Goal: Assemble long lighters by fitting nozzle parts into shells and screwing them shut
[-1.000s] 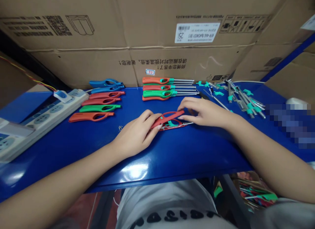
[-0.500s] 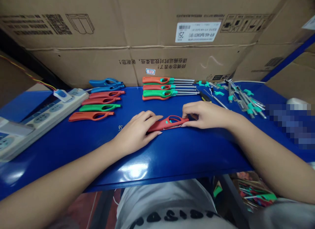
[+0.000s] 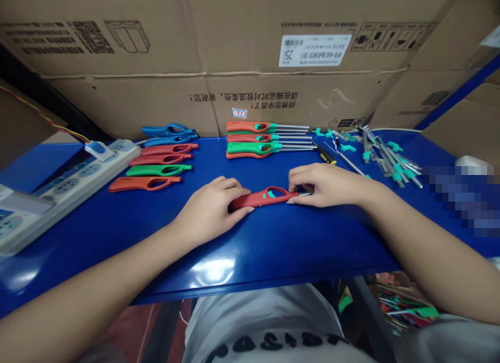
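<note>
A red utility lighter lies across the blue table in front of me, gripped at both ends. My left hand is closed round its handle end, thumb along the near side. At the other end, my right hand pinches the neck of the lighter with thumb and fingers. A short bit of metal rod shows beneath the right fingers; the rest is hidden by them. A turquoise trigger shows inside the finger loop.
Lighter handles in blue, red, green and orange line up at the left, beside a power strip. Several lighters with metal tubes lie at the back. A screwdriver and a pile of metal tubes are at the right, before a cardboard wall.
The gap along the red lighter's near edge has closed, and its halves now sit together. The turquoise trigger shows more in the loop. My right hand has shifted slightly down.
</note>
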Available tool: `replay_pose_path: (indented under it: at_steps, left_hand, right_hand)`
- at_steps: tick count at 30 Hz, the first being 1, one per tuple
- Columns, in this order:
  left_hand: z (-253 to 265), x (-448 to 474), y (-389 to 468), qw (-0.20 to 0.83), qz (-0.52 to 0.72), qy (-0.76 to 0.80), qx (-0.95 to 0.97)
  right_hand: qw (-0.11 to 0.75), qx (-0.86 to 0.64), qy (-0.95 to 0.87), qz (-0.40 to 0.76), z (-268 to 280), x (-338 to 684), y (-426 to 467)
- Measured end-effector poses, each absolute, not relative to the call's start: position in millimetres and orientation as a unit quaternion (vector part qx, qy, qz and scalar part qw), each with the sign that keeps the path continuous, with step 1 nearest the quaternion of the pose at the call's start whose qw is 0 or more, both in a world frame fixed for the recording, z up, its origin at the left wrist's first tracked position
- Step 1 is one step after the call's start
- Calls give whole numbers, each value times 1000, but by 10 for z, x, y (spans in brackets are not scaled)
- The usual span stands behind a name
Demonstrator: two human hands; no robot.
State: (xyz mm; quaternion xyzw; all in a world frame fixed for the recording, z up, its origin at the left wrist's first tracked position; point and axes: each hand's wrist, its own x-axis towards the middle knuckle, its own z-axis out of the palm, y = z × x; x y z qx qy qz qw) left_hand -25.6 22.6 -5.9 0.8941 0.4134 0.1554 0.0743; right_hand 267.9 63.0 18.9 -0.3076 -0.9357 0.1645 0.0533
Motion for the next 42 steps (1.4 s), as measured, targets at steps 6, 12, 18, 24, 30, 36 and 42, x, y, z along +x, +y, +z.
replay_pose_path:
  at_steps: [6, 12, 18, 24, 30, 36, 42]
  left_hand:
    - [-54, -247, 209, 29, 126, 415, 901]
    - [-6, -153, 131, -79, 67, 402, 910]
    - [-35, -169, 156, -80, 61, 409, 907]
    - [-84, -233, 234, -25, 113, 393, 912]
    - [-61, -240, 254, 34, 131, 373, 918]
    - [-49, -219, 219, 15, 137, 370, 919]
    - [-20, -217, 196, -13, 163, 373, 913]
  right_hand:
    - [38, -306, -947, 95, 187, 2639, 587]
    - [-16, -318, -947, -40, 192, 2507, 488]
    - [0, -306, -950, -59, 143, 2490, 534]
    - [70, -271, -959, -48, 63, 2566, 596]
    - [118, -234, -962, -74, 4, 2551, 571]
    - [150, -232, -961, -33, 11, 2526, 570]
    - [193, -262, -946, -14, 24, 2494, 532]
